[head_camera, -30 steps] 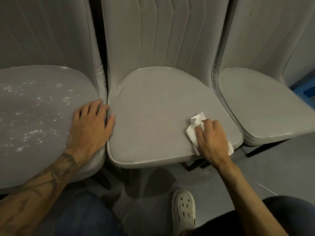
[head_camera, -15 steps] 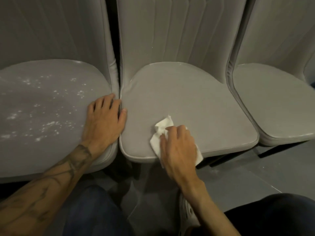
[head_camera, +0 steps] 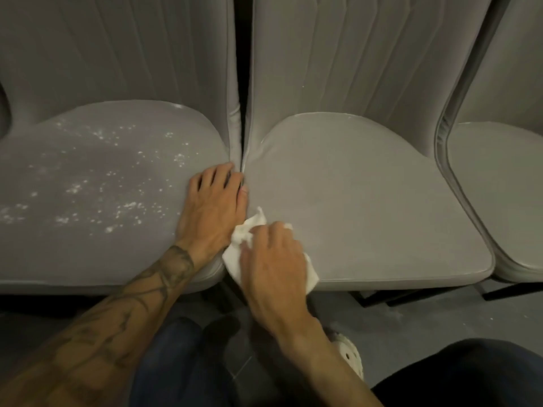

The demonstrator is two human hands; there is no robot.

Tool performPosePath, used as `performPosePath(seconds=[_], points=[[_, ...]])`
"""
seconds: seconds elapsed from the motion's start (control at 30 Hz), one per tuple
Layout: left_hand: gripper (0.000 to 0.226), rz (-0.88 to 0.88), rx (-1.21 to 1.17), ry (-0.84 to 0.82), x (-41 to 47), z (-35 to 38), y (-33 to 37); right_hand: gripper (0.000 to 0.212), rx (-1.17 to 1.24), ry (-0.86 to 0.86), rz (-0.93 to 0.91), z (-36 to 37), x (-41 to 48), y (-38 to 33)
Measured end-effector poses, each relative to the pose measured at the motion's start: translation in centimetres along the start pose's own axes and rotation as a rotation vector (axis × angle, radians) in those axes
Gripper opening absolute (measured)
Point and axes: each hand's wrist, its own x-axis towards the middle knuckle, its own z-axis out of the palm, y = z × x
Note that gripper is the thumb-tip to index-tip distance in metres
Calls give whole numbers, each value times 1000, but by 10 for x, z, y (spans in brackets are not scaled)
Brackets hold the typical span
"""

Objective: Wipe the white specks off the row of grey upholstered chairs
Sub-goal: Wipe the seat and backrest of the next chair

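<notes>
Three grey upholstered chairs stand side by side. The left chair's seat [head_camera: 97, 160] is scattered with white specks [head_camera: 129, 207]. The middle seat [head_camera: 367, 201] looks plain grey, and only part of the right seat [head_camera: 505, 183] shows. My right hand [head_camera: 273, 259] holds a crumpled white tissue [head_camera: 244, 233] pressed to the front left corner of the middle seat. My left hand [head_camera: 211, 207] rests flat on the right edge of the speckled seat, fingers spread toward the gap between the chairs, right beside the tissue.
Dark chair legs [head_camera: 505, 292] show under the seats on the right. The grey floor [head_camera: 426, 324] in front carries some pale dust. My knees in dark trousers and a white perforated shoe [head_camera: 349, 359] are at the bottom.
My right hand slid the tissue leftward across the middle seat, from its front right to its front left corner. The view shifted left, so more of the speckled seat shows. My left hand stayed put.
</notes>
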Motion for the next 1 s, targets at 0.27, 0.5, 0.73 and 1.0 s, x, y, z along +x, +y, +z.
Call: performPosePath(seconds=[0.27,0.5,0.73,1.0], points=[[39,-6,-32,-18,0,-5,1,28,-13,-88,87,-21,36,41],[45,-1,-24,-81,5,-6,1,32,87,-242,-197,-15,81,51],[35,5,8,-55,22,-10,6,34,-2,-126,199,-17,174,182],[41,80,-20,-71,68,10,6,35,-44,147,567,3,261,251]])
